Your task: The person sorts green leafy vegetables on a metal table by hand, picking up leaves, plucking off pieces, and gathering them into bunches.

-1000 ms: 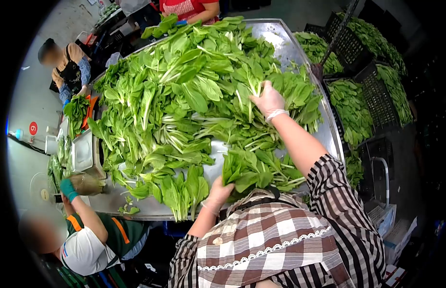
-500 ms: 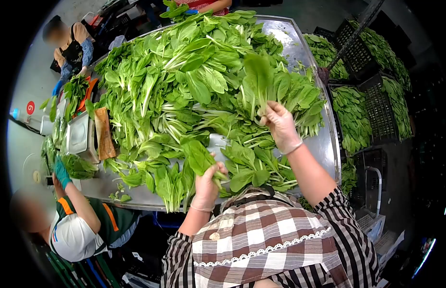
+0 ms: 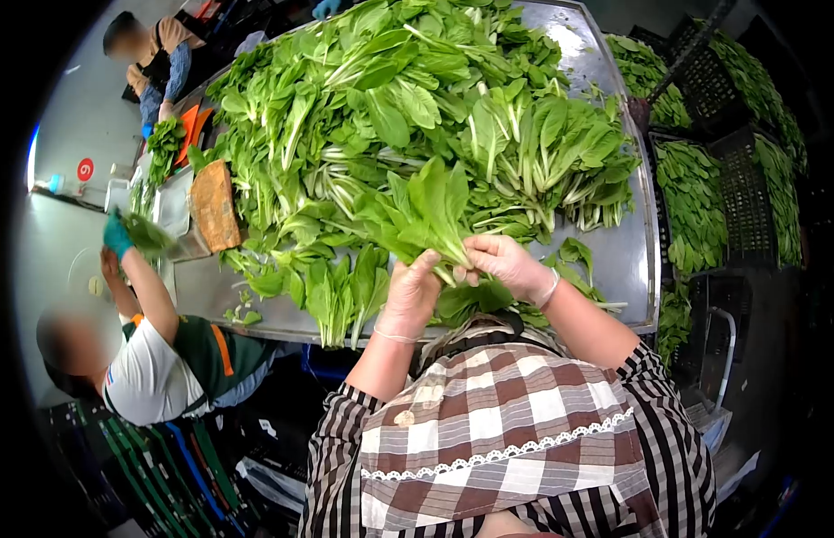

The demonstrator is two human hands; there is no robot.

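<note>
A large heap of leafy greens (image 3: 363,117) covers much of the metal table (image 3: 256,309). Close to my body, my left hand (image 3: 412,291) grips a bunch of greens (image 3: 426,211) by its stems, leaves pointing away from me. My right hand (image 3: 508,267) touches the same bunch from the right, its fingers pinched at the stem ends beside my left fingers. Both hands wear thin clear gloves. Loose greens (image 3: 345,300) lie left of my left hand, and others lie partly hidden beneath my hands.
A co-worker in teal gloves (image 3: 157,368) handles greens at the left; another (image 3: 157,63) stands at the far left corner. A scale (image 3: 175,215) and a brown block (image 3: 214,206) are on the table's left. Crates of greens (image 3: 690,202) stand beyond the right edge.
My right hand has come down and left with its greens to meet my left hand, which has risen slightly. The co-worker in teal gloves has lifted a bunch. The whole view has shifted.
</note>
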